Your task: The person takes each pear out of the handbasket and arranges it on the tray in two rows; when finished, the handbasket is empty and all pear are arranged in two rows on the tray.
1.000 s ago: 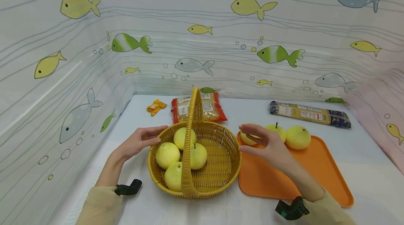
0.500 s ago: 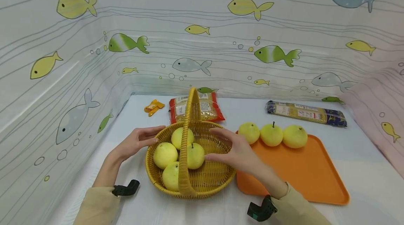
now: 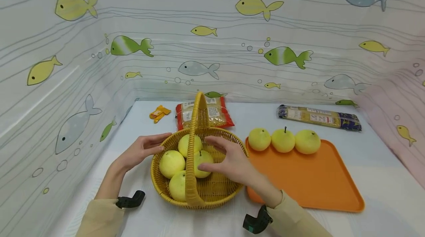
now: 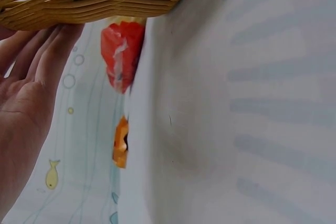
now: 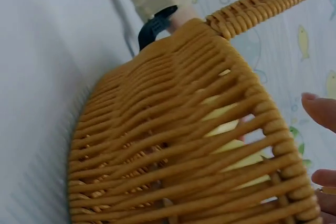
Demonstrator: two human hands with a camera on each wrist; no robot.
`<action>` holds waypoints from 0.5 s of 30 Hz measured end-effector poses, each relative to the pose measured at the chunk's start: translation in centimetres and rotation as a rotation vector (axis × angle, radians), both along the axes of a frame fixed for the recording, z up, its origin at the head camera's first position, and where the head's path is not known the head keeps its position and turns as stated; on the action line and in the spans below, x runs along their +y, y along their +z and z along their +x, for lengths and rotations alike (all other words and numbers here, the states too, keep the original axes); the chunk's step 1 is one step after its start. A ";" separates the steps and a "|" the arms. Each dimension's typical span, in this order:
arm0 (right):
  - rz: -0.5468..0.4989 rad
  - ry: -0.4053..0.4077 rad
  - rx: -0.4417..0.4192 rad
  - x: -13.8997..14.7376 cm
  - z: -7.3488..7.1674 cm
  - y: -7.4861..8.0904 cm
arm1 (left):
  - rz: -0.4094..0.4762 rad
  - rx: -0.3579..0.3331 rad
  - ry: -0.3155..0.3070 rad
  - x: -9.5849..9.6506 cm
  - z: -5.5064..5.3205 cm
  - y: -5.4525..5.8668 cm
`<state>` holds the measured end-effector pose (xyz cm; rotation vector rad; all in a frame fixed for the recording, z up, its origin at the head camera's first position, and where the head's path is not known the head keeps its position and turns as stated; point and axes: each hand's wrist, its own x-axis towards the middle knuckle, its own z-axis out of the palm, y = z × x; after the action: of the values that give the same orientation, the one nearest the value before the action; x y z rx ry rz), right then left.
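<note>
A yellow wicker basket [image 3: 219, 204] with a tall arched handle [image 3: 192, 155] stands mid-table, several round yellow pears in its left half. My left hand [image 3: 144, 150] touches the basket's left rim with extended fingers; in the left wrist view those fingers [image 4: 50, 56] reach up to the woven wall. Over the right half of the basket is my right hand [image 3: 230, 161], thumb and fingers spread apart. Between them shows the stemmed pear [image 3: 204, 157] nearest the handle, partly covered by the thumb. In the right wrist view, the fingertips [image 5: 321, 109] appear beyond the basket rim.
An orange tray [image 3: 305, 181] lies to the right, with three yellow pears [image 3: 283, 141] in a row along its back edge. Behind the basket are a red-ended grain bag [image 3: 217, 115] and orange wrapped sweets [image 3: 160, 113]. A long pasta packet [image 3: 318, 117] lies back right.
My right hand has moved left from beside the tray's pears to above the basket, arriving over the stemmed pear. The left hand stays at the rim. The head view shifts slightly.
</note>
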<state>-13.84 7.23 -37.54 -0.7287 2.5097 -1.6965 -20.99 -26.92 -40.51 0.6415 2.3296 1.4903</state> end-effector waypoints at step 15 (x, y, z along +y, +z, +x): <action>0.115 0.002 0.014 -0.9 -0.4 -1.5 | -0.003 0.000 0.005 0.2 0.1 0.3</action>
<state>-14.27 6.38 -39.04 -0.7358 2.5887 -1.5354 -20.87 -26.77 -40.25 0.6355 2.3342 1.4883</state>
